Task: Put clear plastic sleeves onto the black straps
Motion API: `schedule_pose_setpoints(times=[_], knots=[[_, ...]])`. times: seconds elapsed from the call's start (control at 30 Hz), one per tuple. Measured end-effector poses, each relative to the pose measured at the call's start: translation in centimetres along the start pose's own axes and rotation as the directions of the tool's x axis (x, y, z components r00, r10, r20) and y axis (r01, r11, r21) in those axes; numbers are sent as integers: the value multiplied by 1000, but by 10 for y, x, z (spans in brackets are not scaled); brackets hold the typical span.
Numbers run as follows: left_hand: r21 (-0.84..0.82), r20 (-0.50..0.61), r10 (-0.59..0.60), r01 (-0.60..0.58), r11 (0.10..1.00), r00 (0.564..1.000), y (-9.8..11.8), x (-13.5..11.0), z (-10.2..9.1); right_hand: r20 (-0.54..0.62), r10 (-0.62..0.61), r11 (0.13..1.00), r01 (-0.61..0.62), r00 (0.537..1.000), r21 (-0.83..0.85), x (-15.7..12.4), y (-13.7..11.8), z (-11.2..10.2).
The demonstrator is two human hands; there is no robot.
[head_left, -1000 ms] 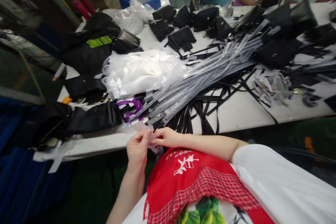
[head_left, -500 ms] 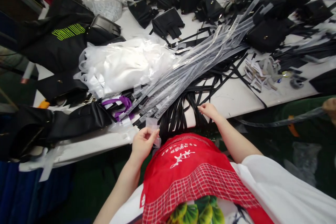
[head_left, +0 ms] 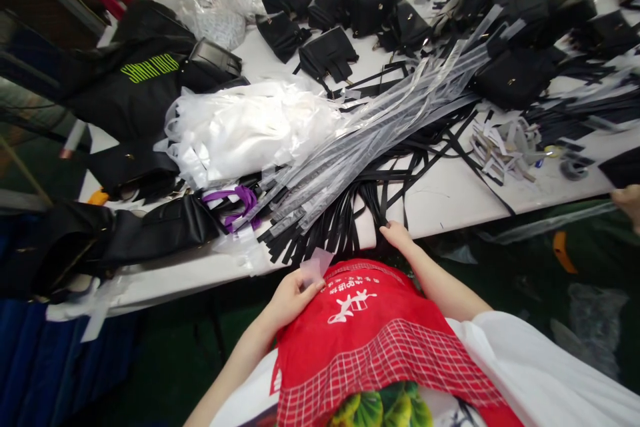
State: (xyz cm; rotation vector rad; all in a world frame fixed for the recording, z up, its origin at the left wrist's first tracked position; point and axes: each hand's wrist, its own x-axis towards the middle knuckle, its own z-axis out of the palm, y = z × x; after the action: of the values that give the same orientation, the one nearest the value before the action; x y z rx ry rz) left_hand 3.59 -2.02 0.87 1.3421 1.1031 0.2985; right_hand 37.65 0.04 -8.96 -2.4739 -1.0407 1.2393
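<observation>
My left hand is closed in a pinch on a small translucent plastic sleeve, in front of the red apron. My right hand, at the table's front edge, has its fingertips closed on the end of a black strap; how many straps it grips is hard to see. Between the hands, a bundle of black straps fans out over the edge. Long clear plastic sleeves lie across these straps, running diagonally to the back right.
White translucent plastic bags are heaped left of centre, near a purple strap. Black handbags stand along the back, and more lie at left. Grey-white scraps sit at right. Another person's hand shows at the right edge.
My left hand has moved right and slightly down with the plastic sleeve, away from the strap ends. My right hand has dipped a little and now meets a strap end. The view has shifted slightly.
</observation>
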Motion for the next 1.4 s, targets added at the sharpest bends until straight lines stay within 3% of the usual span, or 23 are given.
schedule_pose_setpoints(times=[0.13, 0.23, 0.3, 0.4, 0.5, 0.53, 0.6, 0.73, 0.77, 0.8, 0.87, 0.93, 1.07, 1.17, 1.3, 1.4], knots=[[-99, -41, -38, 33, 995, 998, -7, 0, -4, 126, -130, 953, 88, 983, 289, -10, -21, -15], [-253, -113, -64, 33, 967, 992, -3, 6, -15, 182, -274, 871, 163, 944, 463, -23, -52, -23], [-311, -164, -42, -12, 950, 986, 7, 10, -28, 241, -396, 751, 162, 886, 640, -32, -81, -25], [-294, -247, 55, -129, 947, 967, 29, 13, -49, 303, -571, 543, 74, 763, 836, -49, -131, -28], [-250, -313, 159, -242, 937, 937, 48, 10, -64, 294, -697, 441, 67, 654, 895, -79, -180, -34], [-247, -333, 180, -270, 931, 925, 52, 8, -67, 288, -746, 408, 71, 600, 910, -93, -194, -39], [-256, -383, 203, -314, 914, 901, 54, 4, -72, 287, -847, 356, 76, 446, 931, -127, -217, -50], [-277, -486, 218, -385, 880, 847, 49, -7, -80, 271, -961, 277, 124, 60, 953, -195, -247, -77], [-285, -510, 224, -409, 867, 830, 48, -12, -82, 266, -964, 264, 134, 5, 955, -205, -253, -81], [-297, -536, 231, -437, 849, 812, 48, -16, -84, 266, -964, 261, 142, -17, 955, -212, -259, -83], [-333, -572, 260, -510, 793, 778, 49, -26, -88, 287, -958, 288, 145, 27, 947, -214, -272, -80], [-362, -554, 321, -569, 738, 768, 53, -35, -88, 308, -943, 322, 106, 129, 941, -204, -283, -68], [-345, -268, 452, -523, 779, 851, 60, -41, -78, 329, -893, 310, -111, 307, 944, -173, -298, -38], [-316, -116, 450, -462, 828, 886, 57, -34, -67, 355, -859, 280, -242, 369, 929, -157, -299, -24], [-358, -122, 429, -443, 822, 895, 47, -27, -57, 369, -822, 279, -257, 435, 925, -141, -292, -15], [-449, -112, 443, -443, 776, 889, 39, -27, -49, 385, -804, 299, -252, 453, 920, -127, -286, -9]])
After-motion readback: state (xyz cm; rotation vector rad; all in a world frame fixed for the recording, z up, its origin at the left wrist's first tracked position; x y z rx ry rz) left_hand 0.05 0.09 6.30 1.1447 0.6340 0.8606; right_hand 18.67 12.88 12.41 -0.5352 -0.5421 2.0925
